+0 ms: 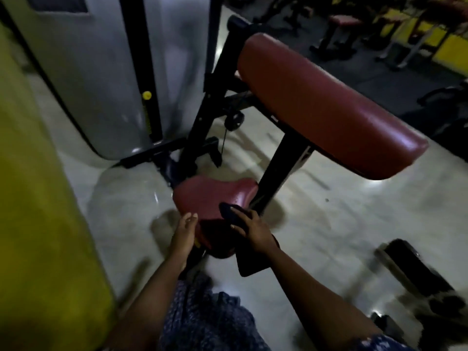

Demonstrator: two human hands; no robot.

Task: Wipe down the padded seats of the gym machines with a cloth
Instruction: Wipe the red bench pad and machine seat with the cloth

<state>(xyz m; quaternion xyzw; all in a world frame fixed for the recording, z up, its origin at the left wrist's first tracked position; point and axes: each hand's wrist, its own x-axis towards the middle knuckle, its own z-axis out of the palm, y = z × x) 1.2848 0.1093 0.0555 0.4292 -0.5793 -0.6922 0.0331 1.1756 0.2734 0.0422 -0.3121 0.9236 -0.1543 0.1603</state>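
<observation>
A small dark-red padded seat (pixel 212 196) sits low on a black machine frame, just in front of me. My right hand (pixel 253 228) presses a dark cloth (pixel 229 212) onto the seat's near right part; more of the cloth hangs down under my wrist. My left hand (pixel 183 233) hovers by the seat's near left edge, fingers apart, holding nothing. A long dark-red arm pad (pixel 326 105) slopes above and to the right of the seat.
A grey weight-stack shroud (pixel 101 72) with a black rail stands behind left. A yellow column (pixel 38 198) fills the left edge. A black post (pixel 281 168) holds up the pad. Dark equipment (pixel 415 269) lies on the pale floor at right; more machines stand far behind.
</observation>
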